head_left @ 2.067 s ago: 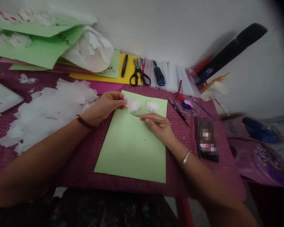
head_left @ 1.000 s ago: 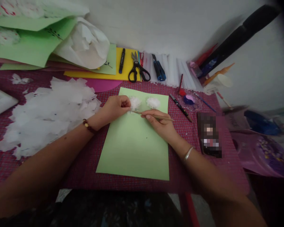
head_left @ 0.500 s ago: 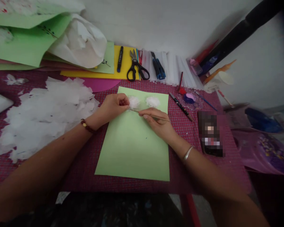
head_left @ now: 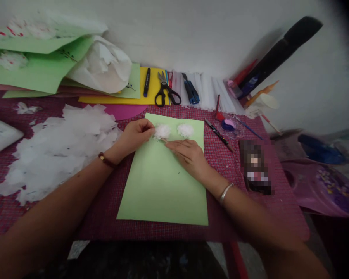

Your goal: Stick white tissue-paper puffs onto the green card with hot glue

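A sheet of light green paper [head_left: 163, 186] lies before me with two fluffy white tissue puffs on its upper part, a left puff [head_left: 162, 131] and a right puff [head_left: 185, 130]. The fingertips of my left hand [head_left: 136, 133] are pinched together at the left puff's edge; whatever is between them is too small to make out. My right hand [head_left: 189, 155] rests low over the paper, fingers closed around a thin stick [head_left: 164, 140]. Only its tip end shows, just under the left puff; the hand covers most of the rest.
Loose white tissue pieces [head_left: 61, 143] spread at left. Behind the paper lie scissors [head_left: 165, 91], a marker [head_left: 147, 82] and a blue-black cutter [head_left: 190, 89]. On the right are a dark pen [head_left: 219, 135], a paint dish [head_left: 229, 124] and a phone [head_left: 255, 166].
My right hand has turned flatter, and the stick's back end no longer shows. The left fingertips have drawn slightly left from the left puff. The whole view has shifted a little.
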A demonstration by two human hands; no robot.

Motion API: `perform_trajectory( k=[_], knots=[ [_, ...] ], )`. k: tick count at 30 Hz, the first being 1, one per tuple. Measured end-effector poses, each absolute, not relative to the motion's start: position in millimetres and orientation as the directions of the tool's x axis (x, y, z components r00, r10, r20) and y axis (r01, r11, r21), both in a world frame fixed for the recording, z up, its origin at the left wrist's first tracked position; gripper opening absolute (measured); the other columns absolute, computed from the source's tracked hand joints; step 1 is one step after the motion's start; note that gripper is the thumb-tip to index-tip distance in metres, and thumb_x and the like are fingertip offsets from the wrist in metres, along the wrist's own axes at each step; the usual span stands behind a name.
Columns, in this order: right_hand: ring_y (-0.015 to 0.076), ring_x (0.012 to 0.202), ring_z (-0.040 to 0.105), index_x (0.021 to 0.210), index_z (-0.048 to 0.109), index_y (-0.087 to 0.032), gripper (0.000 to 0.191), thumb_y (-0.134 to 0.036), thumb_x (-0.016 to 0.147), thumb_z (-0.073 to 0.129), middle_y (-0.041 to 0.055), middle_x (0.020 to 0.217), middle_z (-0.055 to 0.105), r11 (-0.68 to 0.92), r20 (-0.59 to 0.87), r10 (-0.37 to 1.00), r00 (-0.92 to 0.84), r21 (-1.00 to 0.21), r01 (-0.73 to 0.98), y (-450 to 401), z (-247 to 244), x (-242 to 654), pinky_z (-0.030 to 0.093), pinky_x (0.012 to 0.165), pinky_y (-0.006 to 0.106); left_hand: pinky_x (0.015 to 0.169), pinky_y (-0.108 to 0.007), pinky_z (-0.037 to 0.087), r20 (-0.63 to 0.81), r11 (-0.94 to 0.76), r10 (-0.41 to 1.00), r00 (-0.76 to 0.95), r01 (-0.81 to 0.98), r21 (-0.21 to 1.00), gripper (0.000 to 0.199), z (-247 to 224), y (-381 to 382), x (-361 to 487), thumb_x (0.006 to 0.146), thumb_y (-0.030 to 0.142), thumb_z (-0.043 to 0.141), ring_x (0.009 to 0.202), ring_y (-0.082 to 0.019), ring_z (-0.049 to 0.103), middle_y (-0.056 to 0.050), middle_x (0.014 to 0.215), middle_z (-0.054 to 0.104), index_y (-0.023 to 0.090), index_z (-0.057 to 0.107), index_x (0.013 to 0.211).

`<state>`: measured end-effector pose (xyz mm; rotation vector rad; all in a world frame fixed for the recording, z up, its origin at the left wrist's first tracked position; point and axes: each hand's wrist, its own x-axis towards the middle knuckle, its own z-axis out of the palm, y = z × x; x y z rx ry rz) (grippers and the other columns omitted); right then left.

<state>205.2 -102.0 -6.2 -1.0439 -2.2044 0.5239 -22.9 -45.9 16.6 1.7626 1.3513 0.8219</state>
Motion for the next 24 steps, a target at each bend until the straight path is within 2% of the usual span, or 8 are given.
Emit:
perform_trajectory(
  k=[5, 9, 14, 17, 20, 24],
  knots=[
    [0.025, 0.109, 0.067, 0.128, 0.067, -0.029, 0.037, -0.018, 0.099, 0.048, 0.0044, 0.136, 0.069, 0.617, 0.284, 0.781, -0.556, -0.49, 0.616, -104.9, -3.9, 204.1, 0.046, 0.087, 0.047, 0.057, -0.024, 0.039, 0.067, -0.191, 0.963, 0.262, 0.484, 0.854, 0.013, 12.3, -45.1, -23.9, 0.079, 0.031, 0.06, 0.061, -0.012, 0.051, 0.001, 0.067, 0.061, 0.018, 0.062, 0.075],
    [0.0261, 0.105, 0.065, 0.131, 0.066, -0.03, 0.042, -0.015, 0.096, 0.048, 0.0043, 0.137, 0.068, 0.629, 0.277, 0.772, -0.572, -0.46, 0.626, -107.2, -3.1, 203.6, 0.046, 0.087, 0.048, 0.059, -0.025, 0.044, 0.073, -0.212, 0.955, 0.287, 0.493, 0.844, 0.016, 6.7, -45.6, -24.8, 0.075, 0.033, 0.068, 0.065, -0.013, 0.056, -0.001, 0.072, 0.065, 0.018, 0.063, 0.078],
    [0.0254, 0.106, 0.065, 0.132, 0.066, -0.026, 0.038, -0.017, 0.098, 0.049, 0.0065, 0.134, 0.07, 0.643, 0.282, 0.761, -0.585, -0.449, 0.62, -107.5, -2.1, 203.9, 0.045, 0.086, 0.045, 0.061, -0.026, 0.045, 0.168, -0.319, 0.938, 0.303, 0.563, 0.763, 0.02, 0.1, -46.2, -20.1, 0.073, 0.033, 0.071, 0.067, -0.013, 0.055, 0.0, 0.074, 0.061, 0.019, 0.061, 0.082],
    [0.0245, 0.105, 0.065, 0.13, 0.067, -0.025, 0.036, -0.02, 0.101, 0.047, 0.0076, 0.129, 0.071, 0.642, 0.309, 0.764, -0.567, -0.46, 0.614, -106.7, -3.2, 203.7, 0.045, 0.086, 0.043, 0.061, -0.027, 0.041, 0.188, -0.335, 0.936, 0.299, 0.587, 0.737, 0.014, -0.1, -46.3, -15.8, 0.074, 0.028, 0.069, 0.066, -0.014, 0.054, 0.0, 0.074, 0.058, 0.019, 0.059, 0.077],
    [0.0221, 0.099, 0.064, 0.127, 0.069, -0.028, 0.033, -0.024, 0.102, 0.047, 0.0067, 0.114, 0.074, 0.627, 0.347, 0.778, -0.524, -0.491, 0.605, -106.7, -4.1, 204.0, 0.046, 0.084, 0.04, 0.061, -0.028, 0.038, 0.197, -0.343, 0.935, 0.294, 0.615, 0.71, 0.009, 2.5, -47.0, -12.7, 0.075, 0.023, 0.067, 0.066, -0.014, 0.053, 0.0, 0.074, 0.057, 0.019, 0.058, 0.076],
    [0.0189, 0.092, 0.063, 0.118, 0.071, -0.026, 0.029, -0.027, 0.102, 0.048, 0.0061, 0.1, 0.069, 0.597, 0.421, 0.8, -0.427, -0.627, 0.5, -111.7, -1.0, 205.6, 0.049, 0.08, 0.036, 0.062, -0.028, 0.038, 0.172, -0.316, 0.945, 0.279, 0.633, 0.707, 0.008, 7.4, -47.7, -9.8, 0.074, 0.019, 0.068, 0.066, -0.013, 0.053, 0.0, 0.073, 0.057, 0.019, 0.059, 0.075]
  ],
)
